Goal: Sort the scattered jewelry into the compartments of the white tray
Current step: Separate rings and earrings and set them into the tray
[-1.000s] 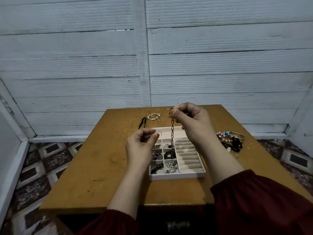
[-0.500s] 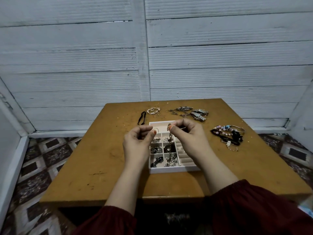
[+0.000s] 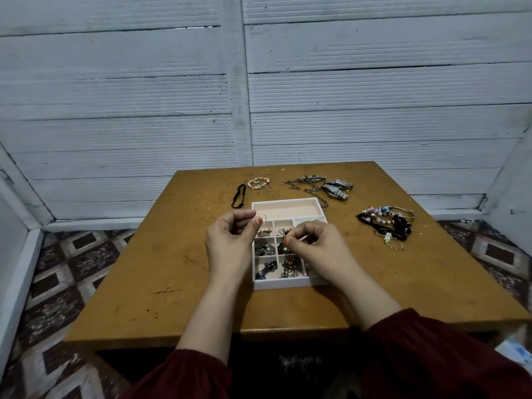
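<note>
My left hand (image 3: 230,243) pinches a thin round metal ring (image 3: 262,218) aside, so my right hand (image 3: 313,249) can pinch what seems a dark chain (image 3: 283,248) into the white compartmented tray (image 3: 283,283) just beneath my fingertips (image 3: 287,241).

A scuffed brown wooden table (image 3: 172,269) stands before white horizontal-plank walls (image 3: 115,110). The floor (image 3: 57,269) has dark diamond-patterned tiles, edged by a white skirting board (image 3: 17,283).
</note>
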The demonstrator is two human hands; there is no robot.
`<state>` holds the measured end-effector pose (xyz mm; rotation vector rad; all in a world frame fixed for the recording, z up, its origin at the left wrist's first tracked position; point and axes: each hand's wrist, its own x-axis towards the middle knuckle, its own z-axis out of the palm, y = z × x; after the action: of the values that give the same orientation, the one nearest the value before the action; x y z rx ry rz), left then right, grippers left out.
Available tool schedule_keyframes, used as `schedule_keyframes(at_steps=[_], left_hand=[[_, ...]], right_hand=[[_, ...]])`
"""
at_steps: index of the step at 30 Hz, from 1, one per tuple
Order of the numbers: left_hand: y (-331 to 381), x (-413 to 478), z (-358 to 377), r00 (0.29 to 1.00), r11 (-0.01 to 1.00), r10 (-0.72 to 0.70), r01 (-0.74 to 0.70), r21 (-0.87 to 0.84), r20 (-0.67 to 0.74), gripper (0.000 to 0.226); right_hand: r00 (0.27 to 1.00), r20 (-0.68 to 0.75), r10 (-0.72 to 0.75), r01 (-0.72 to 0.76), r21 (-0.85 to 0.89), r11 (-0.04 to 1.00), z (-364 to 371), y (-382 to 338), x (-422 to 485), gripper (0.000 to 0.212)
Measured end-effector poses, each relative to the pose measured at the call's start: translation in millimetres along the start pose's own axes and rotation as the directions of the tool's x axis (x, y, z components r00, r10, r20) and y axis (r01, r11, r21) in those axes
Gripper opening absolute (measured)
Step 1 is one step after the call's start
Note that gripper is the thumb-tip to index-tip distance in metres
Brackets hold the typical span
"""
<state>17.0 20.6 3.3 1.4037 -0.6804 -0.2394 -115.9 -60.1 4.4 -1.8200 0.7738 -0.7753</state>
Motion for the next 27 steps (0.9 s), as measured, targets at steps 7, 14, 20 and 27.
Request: schedule_keyframes(at_steps=[7,14,20,27], left_hand=[[-1.6,-0.9,2.1,1.0,1.0,-0.008,0.008,-0.028,0.004,0.013],[-2.3,-2.6,5.0,1.0,0.999,-0.011,0.011,-0.046,-0.001,0.017],[-3.5,-3.4,7.5,0.999,0.998,-0.043,0.043,-0.041,0.012,0.015],[-3.4,-1.6,19.9,0.995,0.998,-0.052,0.055,-0.029,0.09,0.019]], right_hand=[[0.998,0.004,-0.065,0.055,-0.572,0.818,1.9,2.6,-5.0,0.011],[0.996,0.04,-0.086,0.087,-0.745,0.661,5.2,3.8,-8.4,0.016],[0.997,-0.023,-0.078,0.044,-0.65,0.759,-6.4,4.4,-5.7,0.013],[0.953,-0.303,0.023,-0.158,-0.429,0.89,-41.1,28.3,0.3,0.012]])
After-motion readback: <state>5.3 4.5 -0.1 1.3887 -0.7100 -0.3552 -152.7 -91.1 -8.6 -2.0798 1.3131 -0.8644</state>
